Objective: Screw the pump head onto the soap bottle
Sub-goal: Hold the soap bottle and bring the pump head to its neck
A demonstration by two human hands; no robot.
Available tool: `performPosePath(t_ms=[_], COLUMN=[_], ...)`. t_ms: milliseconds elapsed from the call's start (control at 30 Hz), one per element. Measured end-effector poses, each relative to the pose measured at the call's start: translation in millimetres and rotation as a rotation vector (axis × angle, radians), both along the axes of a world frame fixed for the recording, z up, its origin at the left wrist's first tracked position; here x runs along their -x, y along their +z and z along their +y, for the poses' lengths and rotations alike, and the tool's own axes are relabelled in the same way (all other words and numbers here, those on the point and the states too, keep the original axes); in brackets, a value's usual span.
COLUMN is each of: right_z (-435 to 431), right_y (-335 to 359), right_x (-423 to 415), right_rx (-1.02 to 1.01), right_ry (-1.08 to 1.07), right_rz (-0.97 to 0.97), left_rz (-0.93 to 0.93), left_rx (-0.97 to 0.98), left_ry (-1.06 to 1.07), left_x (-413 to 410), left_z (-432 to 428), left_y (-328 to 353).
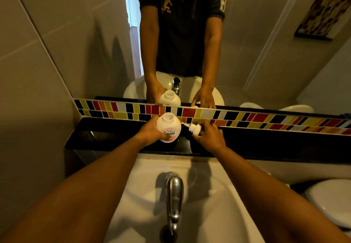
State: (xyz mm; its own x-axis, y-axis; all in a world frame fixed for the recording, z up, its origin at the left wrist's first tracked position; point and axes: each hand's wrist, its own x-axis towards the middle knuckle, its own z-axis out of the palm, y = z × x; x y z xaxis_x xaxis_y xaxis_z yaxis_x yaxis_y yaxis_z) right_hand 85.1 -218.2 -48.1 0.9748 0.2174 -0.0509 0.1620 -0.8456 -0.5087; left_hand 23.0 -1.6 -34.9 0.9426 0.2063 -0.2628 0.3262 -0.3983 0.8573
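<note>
A round white soap bottle [168, 126] with a pink and green label stands on the black ledge, its wide neck uncovered. My left hand [150, 131] wraps around the bottle's left side. Just to the right, the white pump head [194, 128] lies tilted on its side, nozzle pointing left toward the bottle. My right hand [209, 135] grips the pump head from the right. Bottle and pump head are a small gap apart.
The black ledge [266, 140] runs below a strip of coloured tiles [247, 118] and a mirror [190, 43] that reflects the person and the bottle. Below is a white basin [218, 204] with a chrome tap [174, 195]. A white toilet lid [330, 201] sits at right.
</note>
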Motion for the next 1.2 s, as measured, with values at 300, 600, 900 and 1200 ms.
performPosePath(t_ms=[300,600,900,1200], right_z=[-18.3,-16.7,-13.1,-16.0], right_y=[68.6,116.2,143.8,160.2], right_x=[-1.1,24.0,51.8,64.2], right_rx=[-0.293,0.054,0.130,0.207], right_ry=[0.090,0.308,0.383,0.448], right_rz=[0.261,0.039,-0.037,-0.034], left_rz=[0.070,0.013,-0.017,0.008], left_rx=[-0.220,-0.441,-0.497,-0.472], left_ry=[-0.088,-0.219,-0.331,-0.335], left_x=[17.3,43.0,55.3,65.3], left_z=[31.1,21.6,-3.7,-11.3], left_y=[39.2,83.8,105.1,106.0])
